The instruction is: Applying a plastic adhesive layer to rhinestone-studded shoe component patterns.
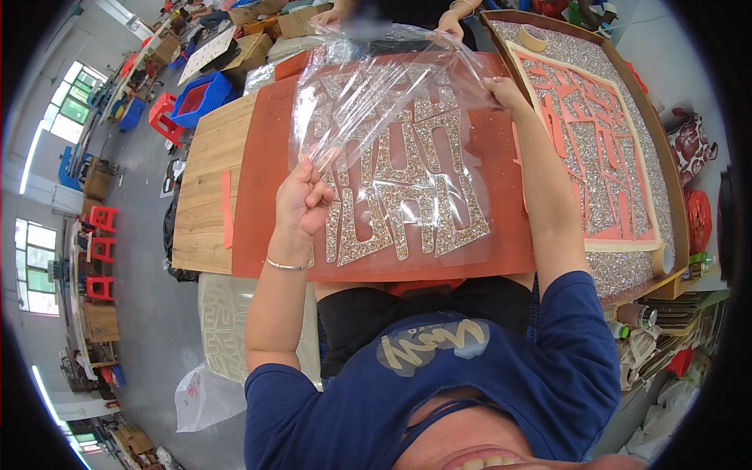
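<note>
A clear plastic film [368, 102] is stretched over the far part of a reddish-brown mat [266, 204]. My left hand [304, 197] is closed on the film's near left edge. My right hand [505, 92] grips its far right side. Cut shapes covered in glittering stones [376, 227] lie flat on the mat between my arms, under a shiny clear layer. Across the table a co-worker's hand [449, 25] holds the far right edge of the film, and the co-worker's other hand [327, 17] is at its far left.
On the right, a shallow tray [666, 270] of loose glittering stones carries a pink stencil sheet [619, 227] and a tape roll [533, 37]. A wooden board [207, 188] with a pink strip [227, 207] is at the left. Blue crates [202, 99] and red stools [164, 117] stand beyond.
</note>
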Tool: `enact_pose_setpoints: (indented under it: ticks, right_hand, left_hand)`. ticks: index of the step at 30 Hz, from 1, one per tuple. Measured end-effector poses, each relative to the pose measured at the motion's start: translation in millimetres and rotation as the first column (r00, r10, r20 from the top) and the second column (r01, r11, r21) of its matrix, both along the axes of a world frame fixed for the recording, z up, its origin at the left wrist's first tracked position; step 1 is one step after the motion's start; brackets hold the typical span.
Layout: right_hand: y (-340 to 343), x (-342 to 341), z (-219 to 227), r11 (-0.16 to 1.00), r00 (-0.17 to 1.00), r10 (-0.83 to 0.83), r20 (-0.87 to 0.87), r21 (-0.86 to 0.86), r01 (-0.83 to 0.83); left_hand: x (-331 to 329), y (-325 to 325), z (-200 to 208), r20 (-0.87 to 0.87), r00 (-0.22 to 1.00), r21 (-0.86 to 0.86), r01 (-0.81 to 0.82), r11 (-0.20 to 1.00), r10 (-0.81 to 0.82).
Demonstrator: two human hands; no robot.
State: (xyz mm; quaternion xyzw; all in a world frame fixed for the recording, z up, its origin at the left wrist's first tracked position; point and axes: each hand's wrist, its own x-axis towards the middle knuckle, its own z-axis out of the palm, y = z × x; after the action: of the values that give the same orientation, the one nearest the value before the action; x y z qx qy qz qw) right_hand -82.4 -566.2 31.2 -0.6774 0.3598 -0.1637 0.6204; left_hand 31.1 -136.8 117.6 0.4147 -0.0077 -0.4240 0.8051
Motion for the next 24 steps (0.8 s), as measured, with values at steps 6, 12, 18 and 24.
enact_pose_setpoints:
  ticks: [6,12,18,24]
  right_hand:
    - [6,-18,-9,0.984,1.0,-0.028,-0.005,-0.176,0.027]
    - [30,-42,-2,0.994,1.0,-0.021,0.022,-0.104,0.024]
    - [126,-74,0,0.998,0.999,0.035,0.04,-0.049,-0.033]
    - [193,-110,3,0.995,0.988,-0.08,0.129,0.073,0.072]
  left_hand:
    - [26,10,-22,0.279,0.959,0.212,-0.117,0.97,0.055]
    - [43,44,-34,0.358,0.933,0.25,-0.134,0.959,0.037]
    - [41,115,-41,0.411,0.903,0.316,-0.269,0.91,0.124]
    - [30,158,-35,0.484,0.874,0.358,-0.236,0.903,0.036]
